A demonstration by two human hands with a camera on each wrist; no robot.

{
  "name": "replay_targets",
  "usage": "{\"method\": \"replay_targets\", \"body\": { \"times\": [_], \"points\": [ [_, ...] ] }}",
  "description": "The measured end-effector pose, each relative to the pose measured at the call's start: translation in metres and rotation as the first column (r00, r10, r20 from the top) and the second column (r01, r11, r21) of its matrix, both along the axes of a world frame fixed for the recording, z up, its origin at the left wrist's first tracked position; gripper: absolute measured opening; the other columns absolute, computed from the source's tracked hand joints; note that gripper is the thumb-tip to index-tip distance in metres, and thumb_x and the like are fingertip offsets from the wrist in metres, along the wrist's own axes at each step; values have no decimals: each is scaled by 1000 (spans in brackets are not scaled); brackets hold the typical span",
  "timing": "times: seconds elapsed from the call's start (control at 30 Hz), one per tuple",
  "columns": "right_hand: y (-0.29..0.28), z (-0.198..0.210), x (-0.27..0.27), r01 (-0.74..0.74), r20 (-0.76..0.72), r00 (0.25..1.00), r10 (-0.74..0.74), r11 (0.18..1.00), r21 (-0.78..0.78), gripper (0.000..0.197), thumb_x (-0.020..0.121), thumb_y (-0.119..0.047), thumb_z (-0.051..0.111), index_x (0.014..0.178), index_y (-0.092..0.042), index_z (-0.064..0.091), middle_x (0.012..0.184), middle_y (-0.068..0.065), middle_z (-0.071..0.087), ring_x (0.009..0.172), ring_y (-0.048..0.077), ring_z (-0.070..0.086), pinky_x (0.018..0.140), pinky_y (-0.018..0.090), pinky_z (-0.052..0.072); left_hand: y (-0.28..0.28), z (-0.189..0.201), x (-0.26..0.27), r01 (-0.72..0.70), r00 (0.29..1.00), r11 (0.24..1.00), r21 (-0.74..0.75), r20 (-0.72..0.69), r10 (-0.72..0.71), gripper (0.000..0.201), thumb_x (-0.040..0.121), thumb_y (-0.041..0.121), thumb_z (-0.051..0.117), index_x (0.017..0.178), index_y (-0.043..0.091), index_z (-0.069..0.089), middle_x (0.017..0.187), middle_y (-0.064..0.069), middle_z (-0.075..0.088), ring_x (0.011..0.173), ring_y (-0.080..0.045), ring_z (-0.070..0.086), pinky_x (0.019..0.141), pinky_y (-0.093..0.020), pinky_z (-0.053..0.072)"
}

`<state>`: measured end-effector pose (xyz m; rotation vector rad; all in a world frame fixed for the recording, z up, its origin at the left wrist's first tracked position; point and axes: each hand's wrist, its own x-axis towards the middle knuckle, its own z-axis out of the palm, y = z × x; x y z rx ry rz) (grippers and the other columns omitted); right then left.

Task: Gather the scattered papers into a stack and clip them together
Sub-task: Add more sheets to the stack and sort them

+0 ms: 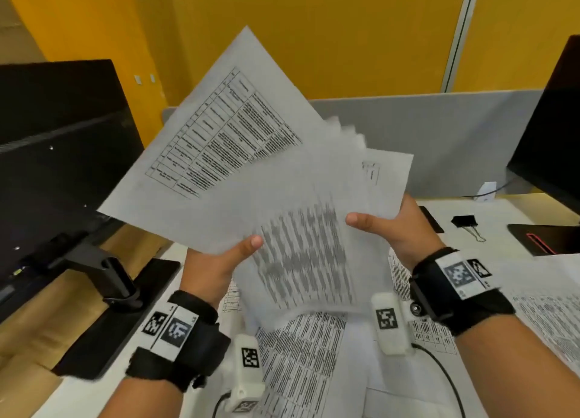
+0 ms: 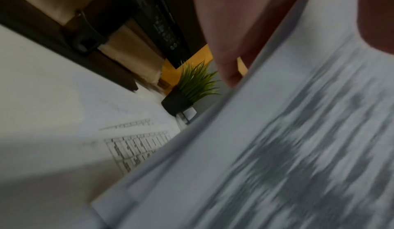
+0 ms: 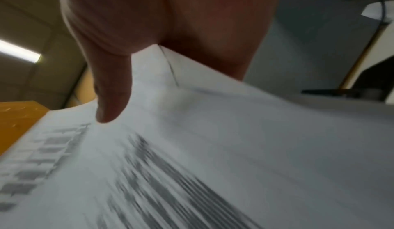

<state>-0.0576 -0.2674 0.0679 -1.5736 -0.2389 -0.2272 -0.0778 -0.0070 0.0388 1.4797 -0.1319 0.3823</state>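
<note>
Item: fan of white printed paper sheets (image 1: 251, 172), held in the air above the white desk (image 1: 514, 219), in front of the person. The sheets are not squared. The far-left sheet has its long axis running from near left to far right, one corner pointing up toward the yellow wall (image 1: 314, 25); it carries a ruled table of small black text. The front sheet is blurred, its lines of text streaked, and its long axis cannot be told. A third sheet juts out to the right behind it.

Left hand (image 1: 216, 267): raised, thumb lying flat on the front of the fan at its near left edge, fingers behind the paper; it grips the sheets. Right hand (image 1: 398, 229): raised at the fan's right edge, thumb pressed across the front, fingers hidden behind; it also grips the sheets. The two hands are near each other but apart.

More printed sheets lying on the desk (image 1: 301, 355), under and near the wrists, some to the right.

Black binder clip with wire handles (image 1: 466, 222): on the desk at far right, well apart from the held sheets.

Black monitor on an arm (image 1: 56, 153): left. Small green plant in a dark pot (image 2: 189, 91): seen from the left wrist view, at the desk's far side.
</note>
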Motion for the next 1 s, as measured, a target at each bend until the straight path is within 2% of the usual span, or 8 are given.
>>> {"method": "replay_targets", "body": {
  "times": [0.17,0.3,0.37,0.47,0.63,0.73,0.8,1.0],
  "points": [
    [11,-12,3,38,-10,999,-37,999,38,66,55,-24,83,116,-15,59,110,4,70,104,21,66,92,43,52,-16,-7,0,-48,997,997,-60,-56,44,54,57,24,80,108,24,64,104,7,72,102,-10,66,91,-30,50],
    [5,5,-3,77,84,993,-87,991,111,65,57,-18,79,118,-10,58,111,6,69,103,20,66,88,37,54,-12,11,0,-35,998,991,-130,-55,28,58,52,31,82,105,13,67,87,9,76,87,-6,71,80,-24,55],
    [-1,8,-5,26,111,993,-38,994,104,68,58,-17,79,121,-12,54,115,6,67,105,19,65,85,32,55,-5,16,-1,-10,1000,990,-139,-9,9,69,42,44,88,101,15,68,92,8,76,88,-7,71,78,-21,56],
    [0,-7,-6,10,58,998,-11,1000,20,77,52,-30,87,121,-20,53,115,0,67,108,17,64,87,32,54,-3,10,1,3,1000,991,-132,-3,-3,63,48,33,91,104,20,66,104,2,74,99,-13,69,86,-26,55],
    [-2,-20,-5,109,57,991,-120,981,162,85,49,-35,90,122,-22,49,118,4,65,108,21,64,86,41,54,0,-1,5,5,999,976,-220,-30,-12,100,36,42,93,125,10,58,116,-7,69,107,-22,66,88,-34,54],
    [-6,-23,-9,143,88,982,-169,957,251,67,62,-20,79,120,-27,47,108,4,69,96,14,69,75,30,56,3,-1,3,-13,1000,969,-245,12,16,95,36,39,93,120,11,60,109,-3,72,103,-18,67,78,-22,55],
    [-4,-23,-12,136,125,978,-167,964,227,53,70,-13,72,115,-29,49,101,1,71,90,9,70,72,22,55,2,1,3,1,1000,968,-249,27,6,90,36,41,92,115,11,62,108,-5,72,102,-20,68,78,-25,55],
    [2,-13,-11,92,163,982,-94,996,23,53,70,-34,75,115,-34,47,109,-2,68,101,9,66,82,24,54,5,9,7,48,997,982,-181,72,-36,66,50,33,88,109,15,64,106,-2,73,101,-20,68,82,-30,56]
  ]
}}
